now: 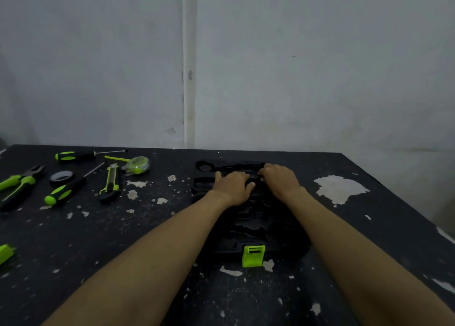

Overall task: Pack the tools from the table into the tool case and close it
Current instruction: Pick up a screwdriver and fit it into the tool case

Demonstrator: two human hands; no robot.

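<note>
The black tool case (248,227) lies open in the middle of the table, its moulded tray facing up and a green latch (253,255) at its near edge. My left hand (232,186) rests palm down on the far part of the tray, thumb spread out. Just to its right, my right hand (279,179) has its fingers curled down onto the dark tray; whether it holds anything is hidden. The loose tools lie at the left: a screwdriver (73,155), a tape measure (136,165), a utility knife (110,181), a roll of black tape (61,177), a second screwdriver (65,190) and pliers (19,184).
The black table (123,239) has chipped pale patches, a large one (339,187) to the right of the case. A green part (6,253) shows at the left frame edge. A grey wall stands right behind the table.
</note>
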